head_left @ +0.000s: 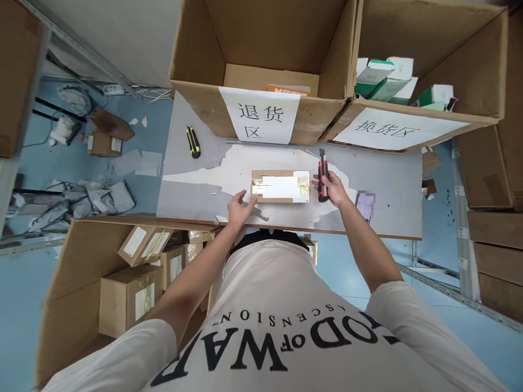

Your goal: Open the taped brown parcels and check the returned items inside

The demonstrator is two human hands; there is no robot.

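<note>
A small taped cardboard box (281,187) with a white label lies flat on the table in front of me. My left hand (241,209) is at the box's left end, fingers apart and thumb near its lower left corner; whether it touches the box I cannot tell. In my right hand (334,188) is a red and black utility knife (323,177), pointing away from me, just right of the box. A yellow and black utility knife (193,142) rests on the table at the far left.
Two large open cartons stand at the table's back: a left carton (196,111) and a right carton (482,122) holding green and white boxes. A phone (365,206) lies at right. Beside me on the left, a big carton (65,288) holds several parcels. Shelving (469,245) stands at right.
</note>
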